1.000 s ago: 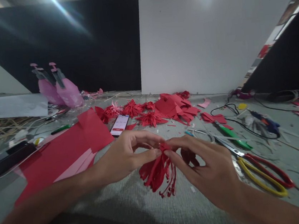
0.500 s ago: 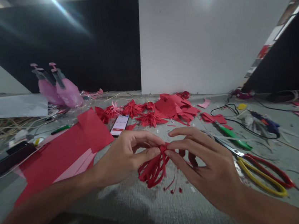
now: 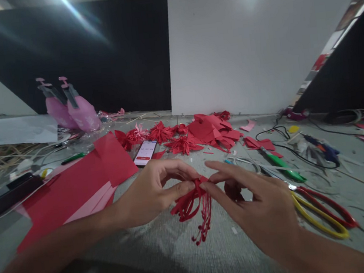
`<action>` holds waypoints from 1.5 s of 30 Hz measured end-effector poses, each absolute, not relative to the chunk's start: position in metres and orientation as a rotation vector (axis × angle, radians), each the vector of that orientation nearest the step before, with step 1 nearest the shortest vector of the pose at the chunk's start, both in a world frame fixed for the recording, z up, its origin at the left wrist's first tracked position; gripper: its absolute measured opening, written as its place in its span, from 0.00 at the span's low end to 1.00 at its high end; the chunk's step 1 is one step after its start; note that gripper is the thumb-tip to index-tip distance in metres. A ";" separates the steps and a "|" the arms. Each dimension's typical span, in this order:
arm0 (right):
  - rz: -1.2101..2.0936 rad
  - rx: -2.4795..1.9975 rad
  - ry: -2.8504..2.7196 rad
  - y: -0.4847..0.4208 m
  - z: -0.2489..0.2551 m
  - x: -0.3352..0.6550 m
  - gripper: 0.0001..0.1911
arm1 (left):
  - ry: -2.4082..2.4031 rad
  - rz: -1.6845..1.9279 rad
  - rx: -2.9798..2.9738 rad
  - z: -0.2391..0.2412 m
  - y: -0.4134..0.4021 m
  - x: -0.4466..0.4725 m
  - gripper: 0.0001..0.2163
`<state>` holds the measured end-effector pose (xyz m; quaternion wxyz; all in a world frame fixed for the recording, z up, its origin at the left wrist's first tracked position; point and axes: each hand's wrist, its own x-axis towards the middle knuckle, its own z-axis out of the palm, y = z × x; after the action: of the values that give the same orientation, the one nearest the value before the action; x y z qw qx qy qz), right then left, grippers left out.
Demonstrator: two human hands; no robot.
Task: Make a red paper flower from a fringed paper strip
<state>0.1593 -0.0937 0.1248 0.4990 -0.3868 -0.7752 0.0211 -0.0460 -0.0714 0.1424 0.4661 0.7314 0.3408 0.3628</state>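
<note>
Between my two hands hangs a red paper fringe [image 3: 186,208] gathered into a tassel-like bunch, with thin stamen-like strands [image 3: 206,217] tipped by small dark red knobs drooping beside it. My left hand [image 3: 164,189] pinches the bunched top between thumb and fingers. The thumb and index finger of my right hand [image 3: 258,198] close on the same top from the other side, its other fingers partly curled. Fingertips hide just how the strips join. Below lies a grey surface [image 3: 169,252].
Red paper sheets [image 3: 75,179] lie left, with a phone [image 3: 146,153] beyond. Red paper flowers [image 3: 183,145] and cut petals [image 3: 204,129] lie ahead. To the right are scissors [image 3: 322,212], a green cutter [image 3: 284,166] and a glue gun [image 3: 323,149]. Pink spray bottles [image 3: 82,112] stand back left.
The fringe has turned a little between my fingers, and the knobbed strands now hang together in plain sight below it. My right thumb and fingers have shifted slightly on the top.
</note>
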 end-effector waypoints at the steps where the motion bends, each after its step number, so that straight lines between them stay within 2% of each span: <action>1: 0.040 -0.956 -1.866 -0.093 0.124 0.159 0.12 | 0.837 0.899 1.804 0.141 -0.071 -0.046 0.05; 3: 0.026 -0.970 -1.865 -0.093 0.123 0.159 0.14 | 0.851 0.915 1.814 0.139 -0.071 -0.046 0.05; 9: -0.004 -0.940 -1.909 -0.094 0.121 0.162 0.11 | 0.826 0.854 1.764 0.143 -0.072 -0.041 0.09; 13: 0.094 -0.946 -1.929 -0.094 0.119 0.163 0.11 | 0.854 0.879 1.756 0.143 -0.073 -0.041 0.06; 16: 0.284 -1.008 -1.881 -0.092 0.121 0.161 0.09 | 0.938 0.911 1.837 0.142 -0.074 -0.043 0.06; 21: 0.868 -1.099 -1.717 -0.088 0.132 0.158 0.09 | 1.053 1.016 2.056 0.144 -0.079 -0.045 0.07; 23: 0.933 -1.085 -1.687 -0.087 0.133 0.159 0.11 | 1.043 1.066 2.139 0.145 -0.081 -0.045 0.06; 27: 0.716 -1.094 -1.675 -0.087 0.132 0.160 0.12 | 0.997 1.113 2.258 0.146 -0.084 -0.044 0.05; 34: 0.351 -1.014 -1.906 -0.090 0.133 0.160 0.08 | 1.067 1.109 2.168 0.148 -0.087 -0.044 0.07; 39: 0.300 -0.885 -1.952 -0.090 0.130 0.160 0.05 | 1.108 1.039 2.049 0.150 -0.086 -0.042 0.04; 45: 0.179 -0.870 -1.965 -0.087 0.134 0.163 0.06 | 1.034 1.169 2.091 0.149 -0.086 -0.042 0.03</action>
<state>0.1630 -0.0869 0.1341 0.4729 -0.3555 -0.8029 0.0733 -0.0425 -0.0861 0.1493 0.2632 0.7731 0.3822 0.4324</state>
